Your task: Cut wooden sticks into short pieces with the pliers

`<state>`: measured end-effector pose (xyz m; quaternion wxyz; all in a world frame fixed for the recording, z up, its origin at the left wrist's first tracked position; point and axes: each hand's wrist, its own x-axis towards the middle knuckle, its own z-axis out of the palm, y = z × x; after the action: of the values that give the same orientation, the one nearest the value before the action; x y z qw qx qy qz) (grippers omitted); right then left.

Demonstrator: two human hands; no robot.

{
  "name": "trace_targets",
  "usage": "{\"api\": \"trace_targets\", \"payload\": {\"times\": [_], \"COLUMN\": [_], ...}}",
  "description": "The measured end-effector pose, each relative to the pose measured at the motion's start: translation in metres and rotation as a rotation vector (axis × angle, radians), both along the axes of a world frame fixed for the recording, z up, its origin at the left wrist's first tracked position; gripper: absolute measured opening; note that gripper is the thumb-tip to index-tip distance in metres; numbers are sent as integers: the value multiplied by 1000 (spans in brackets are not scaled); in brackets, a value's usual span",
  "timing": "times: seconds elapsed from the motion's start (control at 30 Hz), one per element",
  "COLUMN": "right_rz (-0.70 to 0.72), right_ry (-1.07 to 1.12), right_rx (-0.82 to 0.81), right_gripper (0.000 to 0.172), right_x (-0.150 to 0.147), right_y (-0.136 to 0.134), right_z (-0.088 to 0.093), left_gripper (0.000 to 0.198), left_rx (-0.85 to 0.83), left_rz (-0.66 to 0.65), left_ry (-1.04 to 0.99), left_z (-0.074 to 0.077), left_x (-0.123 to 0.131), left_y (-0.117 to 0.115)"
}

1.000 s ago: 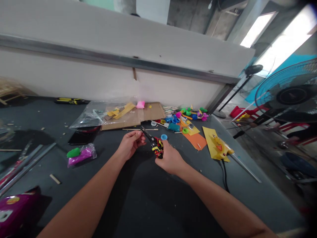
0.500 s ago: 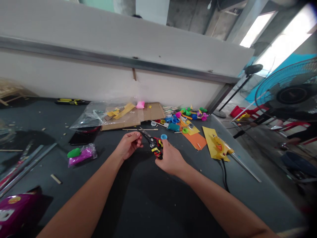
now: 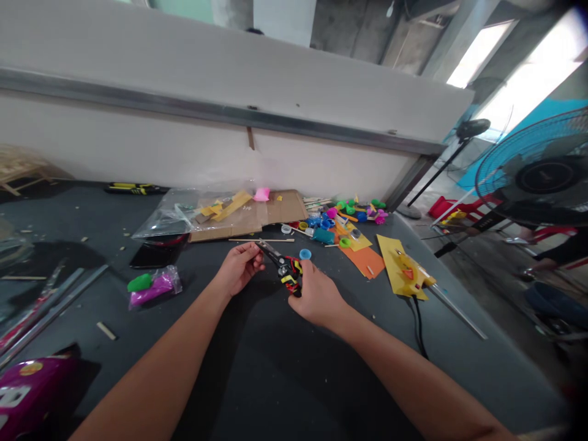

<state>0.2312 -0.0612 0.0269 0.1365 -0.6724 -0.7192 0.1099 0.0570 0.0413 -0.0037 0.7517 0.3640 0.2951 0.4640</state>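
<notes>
- The cutters (image 3: pixel 282 264) have slim dark metal blades (image 3: pixel 268 250) and chunky black, red and yellow handles; they sit between the hands, above the smooth dark table (image 3: pixel 261 373).
- The right hand (image 3: pixel 319 297) wraps closed around the handles, hiding part of them.
- The left hand (image 3: pixel 236 269) curls, thumb and forefinger drawn together by the blade tips; whether they pinch anything, I cannot tell.

Partition (image 3: pixel 184 55): white, facing you, crossed by a grey metal rail (image 3: pixel 184 107)
Tabletop (image 3: pixel 275 380): dark grey, spread before you
Your right: a large black fan (image 3: pixel 546 174), a blue wall (image 3: pixel 558 135) behind
Floor (image 3: pixel 487 294): grey
Light: 2 bright openings (image 3: pixel 480 55), upper right
</notes>
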Motion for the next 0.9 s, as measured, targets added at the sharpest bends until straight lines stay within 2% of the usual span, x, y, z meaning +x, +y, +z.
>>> {"api": "trace_targets", "payload": {"times": [0.53, 0.9], "right_rz": [36, 60], "right_ry": [181, 149], "right_rx": [-167, -209], "right_gripper": [46, 43], "right_x": [2, 4], "right_y": [0, 1], "right_z": [4, 4], "left_gripper": [18, 19], "left_rx": [19, 48], "left_rz": [-57, -76], "left_ry": [-34, 7], "left_z": [-2, 1], "left_x": [-1, -2], "left_y": [0, 1]}}
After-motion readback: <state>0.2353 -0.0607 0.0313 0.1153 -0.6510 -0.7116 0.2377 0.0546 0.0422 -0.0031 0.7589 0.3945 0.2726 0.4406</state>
